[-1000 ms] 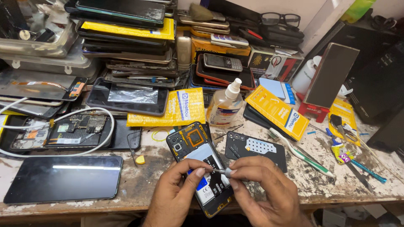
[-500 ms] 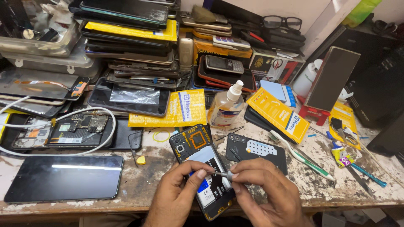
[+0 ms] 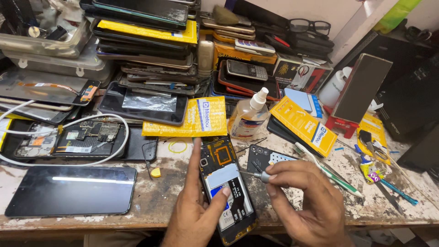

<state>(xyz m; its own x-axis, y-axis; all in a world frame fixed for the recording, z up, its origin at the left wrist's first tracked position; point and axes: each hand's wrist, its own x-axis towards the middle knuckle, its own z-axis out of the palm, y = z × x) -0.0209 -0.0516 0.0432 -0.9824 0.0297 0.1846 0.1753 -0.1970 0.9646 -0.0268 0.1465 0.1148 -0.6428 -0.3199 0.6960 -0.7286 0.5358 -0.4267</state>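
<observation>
While the left hand (image 3: 196, 215) steadies an opened phone (image 3: 227, 187) at the near edge of the workbench (image 3: 155, 196), thumb pressed on the battery and forefinger stretched along the phone's left side, the right hand (image 3: 306, 201) pinches a small screwdriver (image 3: 254, 174) between thumb and fingertips, its tip resting on the phone's upper part. Both hands are closed on what they hold. Just right of the phone, partly under the right hand, lies a dark back cover (image 3: 270, 158). To the near left a black glass panel (image 3: 71, 190) lies flat, with a small yellow pick (image 3: 156, 172) between it and the phone. Right of the hands, a green-and-white pen (image 3: 329, 171) lies aslant, and further right sit loose tools (image 3: 384, 180). Farther back stand a spray bottle (image 3: 249, 114) and a yellow packet (image 3: 187, 116), a bare circuit board (image 3: 82, 135) looped by a white cable (image 3: 114, 121) to the left. At the far side, stacked phones and screens (image 3: 146, 41) rise against the wall, spectacles (image 3: 308, 26) resting on top.
</observation>
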